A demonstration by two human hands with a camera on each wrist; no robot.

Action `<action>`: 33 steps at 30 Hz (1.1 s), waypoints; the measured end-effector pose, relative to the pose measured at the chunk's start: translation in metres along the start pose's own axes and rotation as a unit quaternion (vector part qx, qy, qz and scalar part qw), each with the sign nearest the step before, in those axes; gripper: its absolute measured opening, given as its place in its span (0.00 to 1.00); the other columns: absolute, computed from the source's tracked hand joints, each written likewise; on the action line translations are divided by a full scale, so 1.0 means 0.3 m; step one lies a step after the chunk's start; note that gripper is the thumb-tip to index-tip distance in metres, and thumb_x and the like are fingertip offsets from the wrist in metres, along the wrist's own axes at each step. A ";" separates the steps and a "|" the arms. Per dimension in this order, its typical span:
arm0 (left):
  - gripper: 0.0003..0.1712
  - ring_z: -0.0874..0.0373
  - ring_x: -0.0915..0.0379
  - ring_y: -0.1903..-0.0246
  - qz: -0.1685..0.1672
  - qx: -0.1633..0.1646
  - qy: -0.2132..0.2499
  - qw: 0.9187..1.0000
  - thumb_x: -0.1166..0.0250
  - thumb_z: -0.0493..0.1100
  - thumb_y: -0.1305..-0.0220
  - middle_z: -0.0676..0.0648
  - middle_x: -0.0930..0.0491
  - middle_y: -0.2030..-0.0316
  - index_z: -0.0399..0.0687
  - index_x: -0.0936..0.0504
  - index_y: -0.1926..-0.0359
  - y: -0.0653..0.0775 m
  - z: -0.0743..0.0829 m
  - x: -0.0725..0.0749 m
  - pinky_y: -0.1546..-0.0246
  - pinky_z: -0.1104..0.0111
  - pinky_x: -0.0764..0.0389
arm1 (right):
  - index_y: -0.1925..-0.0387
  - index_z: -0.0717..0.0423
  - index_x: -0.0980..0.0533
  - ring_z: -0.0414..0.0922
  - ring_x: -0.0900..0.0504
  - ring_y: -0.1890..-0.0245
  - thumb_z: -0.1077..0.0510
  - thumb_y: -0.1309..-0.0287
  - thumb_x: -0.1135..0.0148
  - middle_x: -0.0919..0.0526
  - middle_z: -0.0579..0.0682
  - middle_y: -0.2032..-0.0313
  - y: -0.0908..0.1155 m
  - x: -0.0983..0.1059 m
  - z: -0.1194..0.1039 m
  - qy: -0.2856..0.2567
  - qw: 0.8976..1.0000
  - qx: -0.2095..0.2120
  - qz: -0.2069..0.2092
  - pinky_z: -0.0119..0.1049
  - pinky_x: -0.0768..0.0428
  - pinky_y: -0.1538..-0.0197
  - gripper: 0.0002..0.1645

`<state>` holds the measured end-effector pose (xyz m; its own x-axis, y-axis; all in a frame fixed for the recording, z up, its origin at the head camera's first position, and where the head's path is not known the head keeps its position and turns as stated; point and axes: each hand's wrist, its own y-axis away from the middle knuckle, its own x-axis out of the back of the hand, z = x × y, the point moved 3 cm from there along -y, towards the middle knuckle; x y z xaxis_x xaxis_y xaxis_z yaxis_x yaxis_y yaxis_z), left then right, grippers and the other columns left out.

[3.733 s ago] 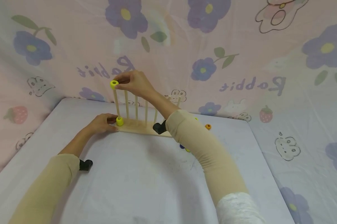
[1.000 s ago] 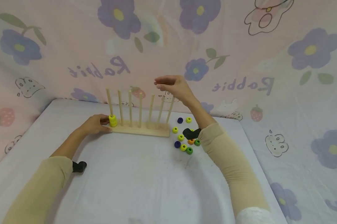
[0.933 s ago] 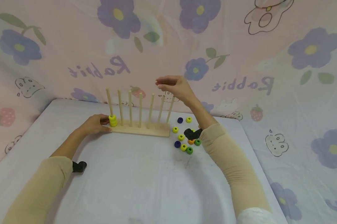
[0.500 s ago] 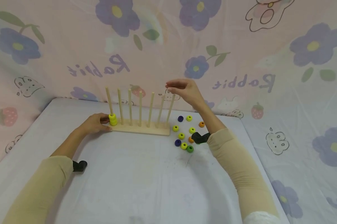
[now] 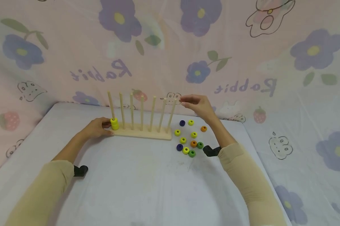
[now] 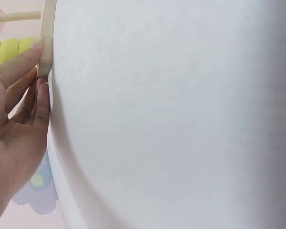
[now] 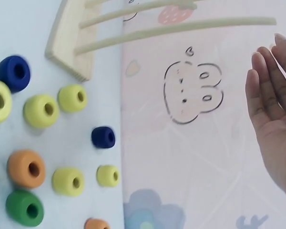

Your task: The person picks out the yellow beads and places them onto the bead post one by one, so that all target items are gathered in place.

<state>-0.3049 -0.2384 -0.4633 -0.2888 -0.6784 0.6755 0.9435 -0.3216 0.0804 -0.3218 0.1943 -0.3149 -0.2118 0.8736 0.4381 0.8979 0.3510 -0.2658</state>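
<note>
A wooden peg rack [image 5: 143, 135] stands on the white table, with a row of upright pegs. Yellow beads [image 5: 114, 124] are stacked at the foot of its leftmost peg. At that end my left hand [image 5: 97, 128] pinches the base, thumb on the front side and fingers around the end, as the left wrist view [image 6: 19, 119] shows. My right hand [image 5: 199, 106] is in the air beside the top of the rightmost peg [image 5: 171, 116]. Its fingers are nearly straight and hold nothing. In the right wrist view the palm [image 7: 276, 119] lies a little off the peg's tip.
Loose beads lie right of the rack: several yellow ones [image 5: 194, 134], two dark blue [image 5: 179, 147], two orange [image 5: 204, 128] and two green [image 5: 192, 153]. A patterned cloth wall [image 5: 158, 62] rises behind the table [image 5: 130, 182].
Earlier my right hand held a yellow bead at the leftmost peg's top; that bead now sits on the stack. The empty right hand has moved right, then down. My left hand stays at the base.
</note>
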 end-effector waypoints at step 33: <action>0.43 0.33 0.32 0.38 0.003 0.011 0.009 1.000 0.27 0.38 0.41 0.26 0.30 0.38 0.23 0.38 0.32 -0.001 -0.008 -0.002 0.35 0.46 0.32 | 0.48 0.58 0.17 0.50 0.16 0.51 0.55 0.38 0.32 0.14 0.57 0.51 0.244 0.043 0.282 0.074 0.993 -0.082 0.033 0.30 0.17 0.51 0.18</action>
<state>-0.3056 -0.2395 -0.4655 -0.2859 -0.6928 0.6621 0.9484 -0.3035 0.0920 -0.2914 0.2597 -0.4013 -0.1021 0.8300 0.5484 0.9615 0.2238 -0.1597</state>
